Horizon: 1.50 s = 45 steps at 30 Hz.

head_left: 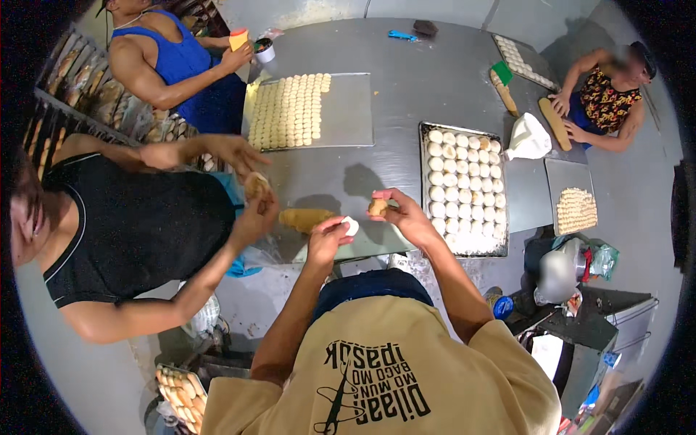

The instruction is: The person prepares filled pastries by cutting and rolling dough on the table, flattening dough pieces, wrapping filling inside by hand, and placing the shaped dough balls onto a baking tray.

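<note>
Near the table's front edge, my left hand (326, 239) pinches a small white piece of dough (350, 226) between thumb and fingers. To its right, my right hand (407, 217) is closed on a small brown ball of filling (377, 207). The two pieces are held apart, above the grey table (395, 156). A long tan lump of filling (304, 217) lies on the table beside my left hand. Right of my right hand is a dark tray (465, 190) bearing rows of round white dough pieces.
At my left, a person in black (138, 225) works a tan piece. Beyond, a person in blue (170, 58) holds a yellow container (238, 39) by a tray of small pieces (348, 109). Far right, another person (612, 101) presses a dough roll (554, 125) beside a white jug (529, 138).
</note>
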Available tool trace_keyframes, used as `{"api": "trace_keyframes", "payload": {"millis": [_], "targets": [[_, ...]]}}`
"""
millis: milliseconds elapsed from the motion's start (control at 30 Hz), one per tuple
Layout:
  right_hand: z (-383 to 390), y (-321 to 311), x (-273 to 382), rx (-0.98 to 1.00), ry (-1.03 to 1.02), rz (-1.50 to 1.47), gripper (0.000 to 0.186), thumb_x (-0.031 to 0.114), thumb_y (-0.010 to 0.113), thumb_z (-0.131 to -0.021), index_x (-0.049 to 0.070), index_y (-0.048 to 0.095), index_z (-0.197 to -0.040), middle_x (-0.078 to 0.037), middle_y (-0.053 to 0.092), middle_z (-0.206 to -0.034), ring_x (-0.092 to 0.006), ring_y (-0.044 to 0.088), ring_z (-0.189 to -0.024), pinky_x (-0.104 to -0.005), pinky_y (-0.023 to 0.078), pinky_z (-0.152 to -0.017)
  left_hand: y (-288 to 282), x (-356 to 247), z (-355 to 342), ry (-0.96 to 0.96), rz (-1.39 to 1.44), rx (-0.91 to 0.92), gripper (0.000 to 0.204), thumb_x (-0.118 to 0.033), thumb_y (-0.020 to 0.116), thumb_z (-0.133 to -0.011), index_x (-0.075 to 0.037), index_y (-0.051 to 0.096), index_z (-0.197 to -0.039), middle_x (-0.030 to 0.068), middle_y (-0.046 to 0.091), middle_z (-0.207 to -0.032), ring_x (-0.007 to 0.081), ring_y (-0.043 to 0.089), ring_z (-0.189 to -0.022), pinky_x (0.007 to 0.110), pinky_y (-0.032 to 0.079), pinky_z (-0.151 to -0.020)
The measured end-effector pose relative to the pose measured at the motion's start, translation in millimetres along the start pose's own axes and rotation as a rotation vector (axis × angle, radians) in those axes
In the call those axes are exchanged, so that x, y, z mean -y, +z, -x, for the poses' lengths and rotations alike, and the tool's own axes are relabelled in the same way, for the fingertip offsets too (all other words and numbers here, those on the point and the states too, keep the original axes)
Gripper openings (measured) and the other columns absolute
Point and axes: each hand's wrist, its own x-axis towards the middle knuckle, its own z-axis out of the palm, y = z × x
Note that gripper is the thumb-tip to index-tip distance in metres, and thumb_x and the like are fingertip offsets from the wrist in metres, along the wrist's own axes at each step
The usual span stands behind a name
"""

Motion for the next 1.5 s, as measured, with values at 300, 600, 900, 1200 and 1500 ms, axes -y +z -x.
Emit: {"api": "trace_keyframes", "payload": {"millis": [300,600,900,1200,1500], "targets": [[14,19,22,-0.233,-0.219,0.59,0.028,-0.001,0.083,-0.093,0.0,0.081,-0.121,-0.012,0.078,-0.099,-0.0159,0.072,-0.083,-0.0321,0.058,-0.076,60,-52,4,0.009,-0.027,0.183,0.04,-0.019,0.067,-0.112,0.012,0.066,-0.136,0.0198,0.076,-0.127,0.0259,0.078,-0.108,0.039,0.065,-0.098],[1,-9,14,-0.092,-0.011,0.141,0.055,0.002,0.088,-0.093,-0.002,0.07,-0.145,-0.013,0.078,-0.124,-0.0185,0.075,-0.108,-0.032,0.06,-0.097,61,-57,6,0.028,-0.003,0.234,0.037,-0.011,0.073,-0.108,0.008,0.066,-0.14,0.0185,0.075,-0.13,0.0255,0.075,-0.117,0.042,0.065,-0.102],[-8,-11,31,0.084,0.212,-0.068,0.045,0.013,0.081,-0.103,-0.009,0.07,-0.14,-0.016,0.08,-0.125,-0.0187,0.078,-0.105,-0.0321,0.063,-0.092,67,-52,-7,0.098,0.029,0.234,0.034,-0.001,0.075,-0.104,0.009,0.067,-0.135,0.0205,0.078,-0.123,0.0297,0.079,-0.106,0.044,0.069,-0.093],[-8,-7,21,-0.094,0.055,0.139,0.043,0.016,0.082,-0.103,-0.006,0.072,-0.139,-0.012,0.081,-0.125,-0.0168,0.076,-0.106,-0.0318,0.063,-0.089,69,-33,-7,0.133,0.395,0.125,0.034,-0.002,0.075,-0.103,-0.003,0.065,-0.135,0.0206,0.074,-0.127,0.0329,0.078,-0.11,0.049,0.068,-0.096],[2,-18,31,0.07,0.198,0.048,0.041,0.012,0.084,-0.1,-0.002,0.075,-0.137,-0.012,0.083,-0.114,-0.0182,0.078,-0.102,-0.0325,0.064,-0.089,46,-59,-2,-0.065,0.003,0.452,0.045,-0.005,0.071,-0.107,0.003,0.062,-0.15,0.0152,0.075,-0.131,0.0253,0.074,-0.119,0.04,0.064,-0.095]]}}
